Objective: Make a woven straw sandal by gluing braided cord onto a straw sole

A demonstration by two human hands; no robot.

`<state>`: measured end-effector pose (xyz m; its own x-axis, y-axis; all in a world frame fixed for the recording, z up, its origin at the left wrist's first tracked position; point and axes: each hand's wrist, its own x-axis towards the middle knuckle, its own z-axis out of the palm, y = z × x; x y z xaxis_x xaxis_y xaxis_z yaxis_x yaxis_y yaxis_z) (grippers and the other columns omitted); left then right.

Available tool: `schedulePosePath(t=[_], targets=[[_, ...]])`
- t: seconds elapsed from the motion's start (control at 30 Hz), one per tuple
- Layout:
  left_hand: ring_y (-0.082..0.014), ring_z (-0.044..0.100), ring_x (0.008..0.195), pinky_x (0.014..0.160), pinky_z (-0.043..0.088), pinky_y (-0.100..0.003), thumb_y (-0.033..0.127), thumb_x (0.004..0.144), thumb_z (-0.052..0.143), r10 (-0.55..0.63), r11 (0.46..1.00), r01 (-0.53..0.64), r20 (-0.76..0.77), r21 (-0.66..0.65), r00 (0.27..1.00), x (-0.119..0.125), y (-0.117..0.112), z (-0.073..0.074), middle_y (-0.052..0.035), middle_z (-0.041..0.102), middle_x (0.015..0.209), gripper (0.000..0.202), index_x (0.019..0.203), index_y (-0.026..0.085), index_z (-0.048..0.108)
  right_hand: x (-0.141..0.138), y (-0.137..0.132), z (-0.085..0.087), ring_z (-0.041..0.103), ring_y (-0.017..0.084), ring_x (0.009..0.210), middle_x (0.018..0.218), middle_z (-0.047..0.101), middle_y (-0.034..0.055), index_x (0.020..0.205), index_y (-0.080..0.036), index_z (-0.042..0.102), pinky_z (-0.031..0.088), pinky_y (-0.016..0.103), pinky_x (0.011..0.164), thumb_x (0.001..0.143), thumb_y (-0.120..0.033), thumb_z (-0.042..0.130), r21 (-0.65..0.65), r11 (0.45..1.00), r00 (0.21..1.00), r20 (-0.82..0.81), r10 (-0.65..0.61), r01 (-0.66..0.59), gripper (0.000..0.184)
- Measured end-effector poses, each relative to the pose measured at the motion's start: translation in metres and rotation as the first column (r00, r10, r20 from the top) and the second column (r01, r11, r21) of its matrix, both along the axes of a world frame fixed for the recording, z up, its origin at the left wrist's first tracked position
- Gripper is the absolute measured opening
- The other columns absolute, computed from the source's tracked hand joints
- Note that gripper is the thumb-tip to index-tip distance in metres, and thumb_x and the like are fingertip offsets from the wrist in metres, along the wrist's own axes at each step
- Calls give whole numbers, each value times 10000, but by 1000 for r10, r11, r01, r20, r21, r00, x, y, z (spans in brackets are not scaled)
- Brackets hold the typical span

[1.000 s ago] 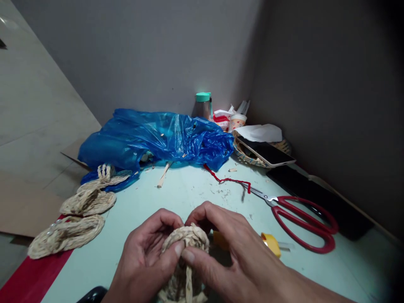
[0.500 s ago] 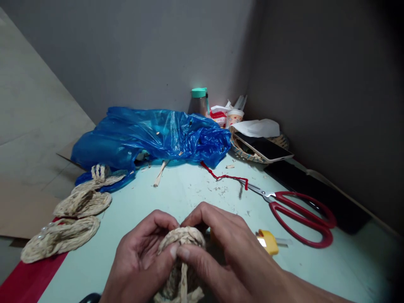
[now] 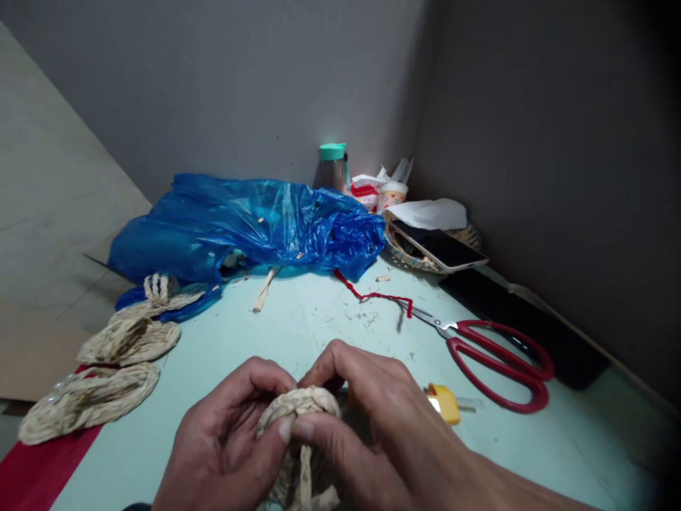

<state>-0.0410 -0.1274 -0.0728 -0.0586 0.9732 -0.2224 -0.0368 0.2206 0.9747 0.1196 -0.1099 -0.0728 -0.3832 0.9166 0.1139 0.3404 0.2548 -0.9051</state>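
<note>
At the near edge, a loose strand point(image 3: 305, 470) trails from under the thumbs toward the near side, below a braided straw piece point(image 3: 313, 399). The piece sits directly between the left hand point(image 3: 226, 433) and the right hand point(image 3: 375, 419), neither of them nearer: both touch it. Its rounded rim faces far, and its long axis seems to run near to far, though the palms hide much of it. The fingers of both hands are closed in a pinch on that rim, thumbs on the near side, their tips almost meeting.

To the left lie three straw slippers point(image 3: 101, 406) in a row; to the right, just past the right hand, a yellow cutter point(image 3: 445, 404). Farther right, scissors point(image 3: 445, 327) rest on the tabletop point(image 3: 298, 323), blades pointing far left to a red cord point(image 3: 367, 294). Beyond are a blue bag point(image 3: 250, 223), a basket point(image 3: 407, 261) with a phone point(image 3: 441, 245), and a bottle point(image 3: 333, 170).
</note>
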Motion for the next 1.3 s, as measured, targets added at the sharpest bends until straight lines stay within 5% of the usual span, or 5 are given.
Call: schedulePosePath(t=[0.23,0.5,0.87,1.13,1.3], targets=[[-143,567,698,599,462,-196,309,775,729,-258,965,250,107,80,960,-14,11,2,-8,648,778,141,837,214,645,2,3,14,551,171,853,855,616,-16,891,-214,562,405,279,712,815,-305,657,-52,999,1000,-13,-10,9,152],[-121,521,647,591,425,-207,326,781,703,-313,949,304,166,77,935,-19,10,15,2,586,725,159,850,200,634,15,8,24,572,88,836,889,637,-49,928,-216,617,414,199,752,991,-253,472,59,987,974,-162,156,-149,163],[-161,523,727,647,395,-250,325,709,749,-437,899,429,237,85,868,-26,15,10,-16,582,774,176,794,198,662,14,9,30,555,83,763,798,617,-44,825,-187,624,426,170,671,902,-190,592,-41,980,948,-265,176,-194,83],[-142,519,699,639,400,-234,296,693,757,-471,869,494,342,24,813,-31,15,10,-21,605,790,197,843,193,680,16,6,29,514,86,776,812,572,-50,838,-199,564,390,198,670,965,-258,533,-105,956,945,-213,248,-275,144],[-139,489,653,608,372,-246,289,716,751,-559,827,543,297,144,774,-34,22,9,-25,583,728,159,794,178,669,18,9,28,523,100,746,835,564,-47,1025,-245,464,416,222,666,1016,-343,425,6,993,976,-180,120,-121,105]])
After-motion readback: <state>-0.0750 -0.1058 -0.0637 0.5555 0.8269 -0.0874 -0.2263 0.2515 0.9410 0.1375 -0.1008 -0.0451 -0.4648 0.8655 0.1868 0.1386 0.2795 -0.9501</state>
